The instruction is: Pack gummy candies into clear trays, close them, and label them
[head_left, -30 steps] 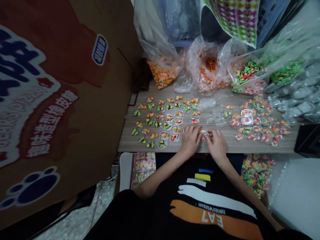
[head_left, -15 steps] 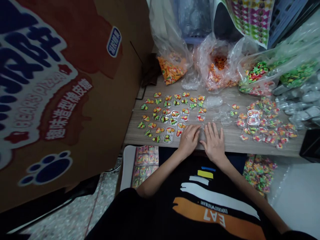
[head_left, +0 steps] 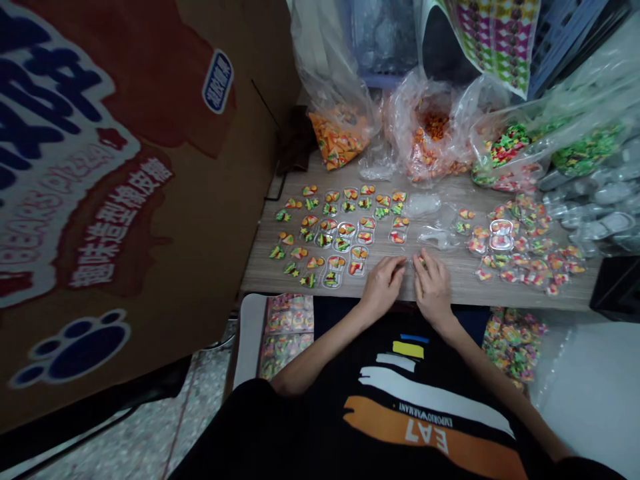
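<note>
While the left side of the view is filled by a large printed cardboard box [head_left: 190, 220], the lower middle is taken up by a black shirt [head_left: 300, 433] marked with coloured stripes. Beyond it, a wood-grained tabletop [head_left: 463, 287] is seen, along whose far side plastic bags are ranged: a bag of orange pieces [head_left: 340, 140], a bag of smaller orange pieces [head_left: 430, 150] and a bag of red and green pieces [head_left: 507, 147].

Both forearms are stretched forward from the body and angled inward, so that the hands are brought close together, a narrow gap between them, over the near edge of the table. The left hand [head_left: 383, 285] is held palm down, its fingers together, partly bent and turned toward the other hand; whether anything is gripped beneath it cannot be told. The right hand [head_left: 433, 287] is half curled, thumb and fingers drawn near each other, and by its fingertips a small greenish piece [head_left: 421, 262] is glimpsed; whether it is pinched or only touched cannot be made out.

To the left of the hands, clear trays [head_left: 334, 271] filled with small coloured candies are laid in loose rows; to the right, more filled packs [head_left: 530, 260] are heaped.
</note>
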Demonstrator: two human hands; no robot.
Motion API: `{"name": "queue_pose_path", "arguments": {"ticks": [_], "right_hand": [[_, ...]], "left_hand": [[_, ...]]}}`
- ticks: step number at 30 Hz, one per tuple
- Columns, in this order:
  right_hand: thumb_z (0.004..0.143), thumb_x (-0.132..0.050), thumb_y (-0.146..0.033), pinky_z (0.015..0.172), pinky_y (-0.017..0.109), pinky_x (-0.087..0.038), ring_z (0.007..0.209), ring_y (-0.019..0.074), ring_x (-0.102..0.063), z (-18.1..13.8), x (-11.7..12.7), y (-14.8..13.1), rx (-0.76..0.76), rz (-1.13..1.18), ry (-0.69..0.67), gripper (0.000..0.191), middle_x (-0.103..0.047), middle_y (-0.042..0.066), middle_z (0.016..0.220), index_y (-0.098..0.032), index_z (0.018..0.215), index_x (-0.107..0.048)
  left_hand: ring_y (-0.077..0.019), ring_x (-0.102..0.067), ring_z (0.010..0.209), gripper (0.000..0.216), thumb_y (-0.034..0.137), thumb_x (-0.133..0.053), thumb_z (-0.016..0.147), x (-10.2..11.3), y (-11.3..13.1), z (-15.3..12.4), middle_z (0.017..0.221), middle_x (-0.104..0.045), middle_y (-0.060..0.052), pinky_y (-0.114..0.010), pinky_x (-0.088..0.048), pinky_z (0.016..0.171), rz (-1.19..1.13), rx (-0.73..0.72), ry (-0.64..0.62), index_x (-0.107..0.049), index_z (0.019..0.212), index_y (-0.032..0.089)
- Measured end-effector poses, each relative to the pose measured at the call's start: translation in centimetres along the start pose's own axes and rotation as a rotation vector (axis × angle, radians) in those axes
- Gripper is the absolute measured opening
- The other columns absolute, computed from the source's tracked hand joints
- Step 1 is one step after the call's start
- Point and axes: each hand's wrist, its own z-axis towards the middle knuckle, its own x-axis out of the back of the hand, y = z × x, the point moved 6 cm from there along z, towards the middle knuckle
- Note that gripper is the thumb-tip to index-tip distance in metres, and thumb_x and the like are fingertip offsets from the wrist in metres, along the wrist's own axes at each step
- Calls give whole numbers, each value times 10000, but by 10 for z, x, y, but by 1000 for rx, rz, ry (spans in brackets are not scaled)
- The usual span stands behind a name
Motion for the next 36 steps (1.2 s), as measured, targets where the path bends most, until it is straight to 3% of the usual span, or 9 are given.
{"name": "queue_pose_path", "arguments": {"ticks": [7,13,17,20,23,26,28,31,36], "right_hand": [[1044,-391,-292,1200,595,-249,1523,303,-285,-7,5,3,-43,-63,7,552,-397,195,1593,-141,1570,-325],[1029,-393,-251,1084,536,-402,1377,312,-452,-10,10,11,-113,-12,10,484,-491,193,1515,-166,1501,-458],[1010,-451,-263,1038,495,-451,1239,288,-531,-1,17,10,-159,127,98,411,-589,165,1401,-191,1392,-586],[998,-483,-272,1013,458,-485,1177,264,-566,7,20,2,-209,289,158,393,-645,143,1298,-210,1363,-615],[989,-510,-288,1021,463,-484,1188,263,-563,13,21,-11,-219,363,170,422,-638,134,1307,-222,1398,-586],[988,-511,-309,1060,498,-450,1251,274,-528,18,24,-24,-176,394,138,475,-595,129,1392,-235,1457,-521],[987,-517,-347,1087,519,-423,1296,279,-500,19,28,-25,-185,434,139,498,-576,123,1423,-245,1474,-490],[965,-553,-422,1040,491,-457,1235,270,-544,16,35,-11,-363,576,208,463,-609,122,1354,-238,1389,-548],[865,-680,-483,711,299,-510,843,182,-639,15,20,-4,-651,1059,73,332,-703,48,946,-208,1051,-673]], "left_hand": [[-199,-688,992,231,152,-551,943,0,0,4,1040,-726,-69,-362,-569,909,-33,33,-11,-672,1136,184],[-194,-703,920,247,159,-569,921,-7,-7,4,1042,-733,-74,-358,-592,853,-126,138,-37,-682,1140,182],[-166,-718,770,308,157,-588,905,-27,-21,1,1093,-734,-99,-326,-608,721,-516,460,-118,-648,1207,156],[-151,-725,797,253,213,-637,909,-38,-17,-1,1078,-742,-85,-282,-595,736,-897,659,-104,-664,1153,155],[-121,-706,768,172,282,-734,857,-42,-3,3,929,-750,-48,-212,-564,731,-1247,716,-65,-713,964,148],[-97,-672,673,106,189,-778,788,-40,7,9,806,-733,-26,-175,-538,661,-1451,748,-10,-721,859,137],[-108,-669,647,70,134,-756,780,-34,8,13,773,-731,-32,-194,-542,646,-1470,765,9,-718,838,128],[-162,-715,741,88,144,-733,803,-21,5,18,835,-758,-70,-269,-569,740,-1425,758,0,-722,887,121],[-200,-730,907,196,235,-803,763,1,3,23,887,-776,-82,-293,-522,887,-1313,661,43,-736,911,124]]}}
